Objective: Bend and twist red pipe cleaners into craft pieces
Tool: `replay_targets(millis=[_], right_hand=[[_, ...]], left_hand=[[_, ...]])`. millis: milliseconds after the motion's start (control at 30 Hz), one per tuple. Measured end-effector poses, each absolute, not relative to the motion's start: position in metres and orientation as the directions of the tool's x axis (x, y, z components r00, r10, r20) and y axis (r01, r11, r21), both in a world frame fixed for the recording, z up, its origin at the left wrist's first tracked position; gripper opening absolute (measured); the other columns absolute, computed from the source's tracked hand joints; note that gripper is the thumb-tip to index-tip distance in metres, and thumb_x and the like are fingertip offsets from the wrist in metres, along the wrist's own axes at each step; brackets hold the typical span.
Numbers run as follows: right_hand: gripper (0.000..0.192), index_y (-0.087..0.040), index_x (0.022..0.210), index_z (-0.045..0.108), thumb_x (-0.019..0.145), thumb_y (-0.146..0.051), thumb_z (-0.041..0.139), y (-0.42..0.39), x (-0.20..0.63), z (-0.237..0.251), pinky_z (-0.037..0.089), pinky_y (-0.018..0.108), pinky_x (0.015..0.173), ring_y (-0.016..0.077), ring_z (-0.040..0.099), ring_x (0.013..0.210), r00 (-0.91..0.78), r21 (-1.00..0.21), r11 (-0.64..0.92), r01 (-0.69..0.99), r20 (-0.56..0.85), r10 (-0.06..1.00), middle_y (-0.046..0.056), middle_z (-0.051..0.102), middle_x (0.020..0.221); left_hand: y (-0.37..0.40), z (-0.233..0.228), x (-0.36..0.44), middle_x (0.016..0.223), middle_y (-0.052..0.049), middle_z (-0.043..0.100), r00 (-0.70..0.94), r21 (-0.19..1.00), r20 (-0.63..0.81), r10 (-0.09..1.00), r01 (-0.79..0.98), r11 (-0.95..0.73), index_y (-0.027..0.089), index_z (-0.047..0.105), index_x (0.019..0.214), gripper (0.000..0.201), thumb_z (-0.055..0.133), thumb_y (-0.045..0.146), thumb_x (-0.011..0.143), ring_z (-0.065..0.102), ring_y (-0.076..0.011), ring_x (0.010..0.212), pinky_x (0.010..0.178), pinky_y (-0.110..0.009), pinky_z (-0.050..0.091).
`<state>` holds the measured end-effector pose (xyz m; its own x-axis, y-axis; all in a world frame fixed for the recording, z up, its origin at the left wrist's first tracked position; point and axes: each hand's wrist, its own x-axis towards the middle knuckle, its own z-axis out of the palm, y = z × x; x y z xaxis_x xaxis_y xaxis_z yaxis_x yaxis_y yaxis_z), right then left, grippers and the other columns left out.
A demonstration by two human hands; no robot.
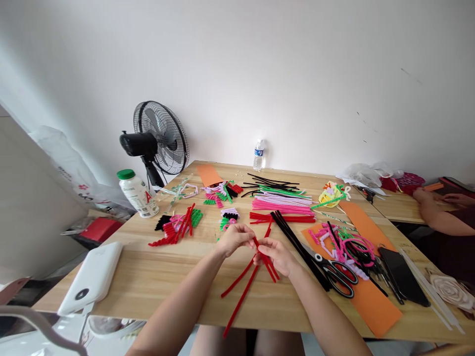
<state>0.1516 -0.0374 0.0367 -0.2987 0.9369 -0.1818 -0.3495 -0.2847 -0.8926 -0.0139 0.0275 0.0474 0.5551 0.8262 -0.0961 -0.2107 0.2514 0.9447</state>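
Both hands meet over the near middle of the table around red pipe cleaners [242, 301]. My left hand [237, 239] pinches the upper end of a red strand between thumb and fingers. My right hand [275, 254] is closed round several red strands, whose ends stick out below it. Two long red strands slant down toward the table's front edge. Just beyond the hands lie flat bundles of red [293, 217], pink [274, 205] and lilac pipe cleaners [284, 198]. A black bundle [297, 244] runs diagonally beside my right hand. The fingertips partly hide the strands they grip.
Scissors [339, 277], orange sheets [374, 306], a dark phone [403, 277] and curled pipe cleaners [352, 249] lie to the right. Coiled pieces [180, 225], a white bottle [139, 195], a power bank [91, 277] and a fan [161, 138] are left. Another person's arm [438, 215] rests far right.
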Motion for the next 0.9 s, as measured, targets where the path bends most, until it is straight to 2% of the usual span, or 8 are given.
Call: replay_targets(millis=[133,233,333,433,567,700,900], right_hand=[[0.029,-0.012,0.075,0.06,0.065,-0.035,0.075,-0.033,0.154,0.033,0.046,0.026,0.047,0.0125,0.058,0.045,-0.206,-0.94,-0.166,-0.299,-0.107,0.973,0.002,0.065,0.058],[0.028,-0.014,0.072,0.058,0.064,-0.034,0.075,-0.031,0.161,0.036,0.028,0.017,0.032,0.0061,0.043,0.033,-0.151,-0.941,-0.19,-0.281,-0.153,0.977,-0.005,0.054,0.044],[0.027,-0.015,0.072,0.058,0.063,-0.034,0.075,-0.033,0.167,0.044,0.018,0.016,0.031,0.0034,0.036,0.032,-0.145,-0.937,-0.214,-0.278,-0.179,0.973,-0.007,0.049,0.043],[0.028,-0.015,0.076,0.059,0.065,-0.036,0.073,-0.036,0.169,0.049,0.017,0.017,0.031,0.0032,0.033,0.031,-0.173,-0.946,-0.229,-0.231,-0.192,0.966,-0.009,0.046,0.042],[0.029,-0.016,0.076,0.059,0.065,-0.039,0.073,-0.037,0.169,0.05,0.017,0.017,0.032,0.0041,0.034,0.031,-0.192,-0.955,-0.238,-0.179,-0.204,0.96,-0.01,0.043,0.04],[0.027,-0.017,0.071,0.057,0.062,-0.037,0.074,-0.037,0.17,0.052,0.02,0.017,0.032,0.0064,0.041,0.033,-0.173,-0.946,-0.274,-0.172,-0.245,0.954,-0.007,0.048,0.04],[0.022,-0.015,0.061,0.057,0.06,-0.029,0.074,-0.04,0.177,0.058,0.018,0.017,0.03,0.0051,0.041,0.033,-0.275,-0.927,-0.358,-0.109,-0.318,0.907,-0.005,0.052,0.044]], left_hand=[[0.019,0.043,-0.005,0.05,-0.002,0.059,0.612,0.985,-0.004,0.791,-0.133,0.108,0.012,0.06,0.069,0.028,0.069,0.039,0.068,0.054,-0.0116,0.044,0.049,-0.025,0.045],[0.017,0.044,-0.005,0.073,-0.007,0.064,0.583,0.987,0.161,0.797,-0.093,-0.131,0.012,0.063,0.085,0.029,0.06,0.04,0.077,0.052,-0.009,0.045,0.046,-0.023,0.042],[0.014,0.048,-0.007,0.1,-0.012,0.061,0.555,0.882,0.397,0.731,-0.012,-0.47,0.017,0.065,0.096,0.024,0.054,0.032,0.082,0.059,-0.0132,0.068,0.06,-0.026,0.046],[0.01,0.049,-0.008,0.096,-0.012,0.061,0.603,0.746,0.506,0.617,0.054,-0.664,0.019,0.066,0.096,0.021,0.051,0.027,0.084,0.058,-0.0184,0.087,0.076,-0.029,0.045],[0.007,0.045,-0.007,0.095,-0.012,0.06,0.626,0.694,0.51,0.589,0.105,-0.712,0.019,0.065,0.1,0.025,0.046,0.028,0.086,0.057,-0.0192,0.086,0.077,-0.03,0.045],[0.005,0.042,-0.009,0.097,-0.012,0.059,0.66,0.668,0.487,0.571,0.139,-0.731,0.021,0.065,0.101,0.026,0.044,0.029,0.087,0.056,-0.0193,0.086,0.077,-0.03,0.044],[0.001,0.052,-0.011,0.101,-0.011,0.058,0.772,0.559,0.45,0.448,0.147,-0.816,0.022,0.063,0.103,0.028,0.04,0.022,0.088,0.057,-0.0201,0.09,0.079,-0.029,0.043]])
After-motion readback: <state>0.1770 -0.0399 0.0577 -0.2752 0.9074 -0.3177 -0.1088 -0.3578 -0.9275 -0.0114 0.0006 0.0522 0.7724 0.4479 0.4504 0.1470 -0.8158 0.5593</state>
